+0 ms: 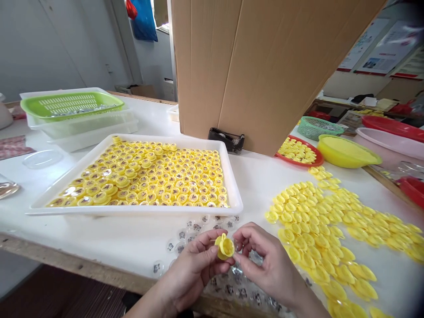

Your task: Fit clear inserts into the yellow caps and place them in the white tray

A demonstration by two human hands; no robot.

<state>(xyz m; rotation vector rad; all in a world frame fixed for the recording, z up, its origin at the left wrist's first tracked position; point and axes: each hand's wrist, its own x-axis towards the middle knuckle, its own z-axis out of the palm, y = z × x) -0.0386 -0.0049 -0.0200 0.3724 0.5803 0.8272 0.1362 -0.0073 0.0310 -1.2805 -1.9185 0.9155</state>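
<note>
My left hand [195,265] pinches a small yellow plastic cup-shaped piece [225,248] with a loop at its top, its hollow side facing right. Close against the right side of that piece, my right hand [261,256] has its fingers pinched around what looks like a clear disc [236,245], mostly hidden by the fingertips. Under and around both hands lie many clear discs [229,289] printed with small dark pictures. To the right spreads a wide group of loose yellow pieces [304,227] on the white table.
A white tray [236,194] full of yellow pieces with printed discs lies ahead. Behind it stand a black tape dispenser [227,140] and a large cardboard box [245,66]. A green basket [29,106] sits far left; a yellow basin [347,152] and red plate [318,159] stand right.
</note>
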